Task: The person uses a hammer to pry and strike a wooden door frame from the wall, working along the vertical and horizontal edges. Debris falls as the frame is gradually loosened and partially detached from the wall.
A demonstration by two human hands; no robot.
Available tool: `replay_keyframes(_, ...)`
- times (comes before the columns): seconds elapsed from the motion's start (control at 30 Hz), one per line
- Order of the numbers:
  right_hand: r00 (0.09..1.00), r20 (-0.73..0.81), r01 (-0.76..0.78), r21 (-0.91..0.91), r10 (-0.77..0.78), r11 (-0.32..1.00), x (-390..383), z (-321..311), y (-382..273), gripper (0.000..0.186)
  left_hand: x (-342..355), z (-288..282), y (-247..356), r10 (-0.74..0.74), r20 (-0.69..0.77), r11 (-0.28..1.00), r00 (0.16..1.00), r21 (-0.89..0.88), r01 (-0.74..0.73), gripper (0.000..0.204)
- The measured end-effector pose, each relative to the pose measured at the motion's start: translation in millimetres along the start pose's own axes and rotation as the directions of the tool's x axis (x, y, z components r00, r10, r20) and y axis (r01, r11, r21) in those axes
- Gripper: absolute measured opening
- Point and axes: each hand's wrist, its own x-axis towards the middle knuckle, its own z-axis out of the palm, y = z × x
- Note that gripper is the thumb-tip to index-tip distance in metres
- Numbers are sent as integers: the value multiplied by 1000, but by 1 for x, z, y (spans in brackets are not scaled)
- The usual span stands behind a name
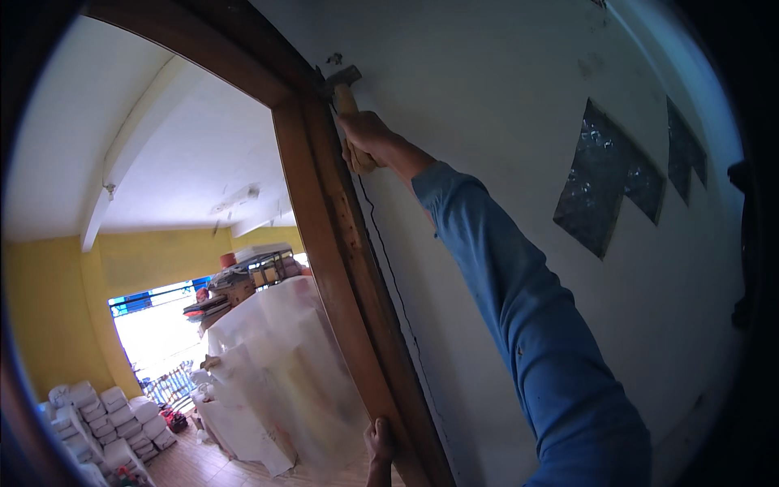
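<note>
My right hand [365, 140] is closed round the wooden handle of a hammer [344, 79], my blue-sleeved arm stretched up and away. The hammer's dark metal head is level with the upper corner of a brown wooden door frame [345, 280], close to where the frame meets the white wall. Lower down, my left hand [378, 439] grips the inner edge of the frame's upright; part of its fingers is hidden. Along the joint between wood and wall runs a jagged dark crack [393, 280].
Dark patterned panels [604, 178] are set in the white wall [503, 114] at right. Through the doorway, a plastic-sheeted pile [280, 365] carries assorted goods on top. Stacked white bundles [114, 418] sit at lower left, near a bright window [158, 333] in a yellow wall.
</note>
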Motion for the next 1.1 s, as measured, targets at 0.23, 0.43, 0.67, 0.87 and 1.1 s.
replay_keyframes(0.23,997,33,67,5,-67,998,-7,-4,-14,44,7,1,-12,37,-7,997,999,-70,-38,61)
replay_keyframes(0.43,942,-287,206,90,-173,974,6,-40,-18,38,8,0,-23,28,5,999,1000,-37,-27,56)
replay_keyframes(0.67,867,-470,297,217,-168,930,0,11,-38,32,9,1,-29,51,8,992,999,-114,-50,51)
replay_keyframes(0.87,995,-54,90,43,-88,995,9,14,-14,37,10,-2,-36,-16,42,994,999,-111,21,57)
replay_keyframes(1.1,991,-9,135,-109,-137,985,5,5,-25,39,7,-5,-28,3,34,999,999,-43,-2,61)
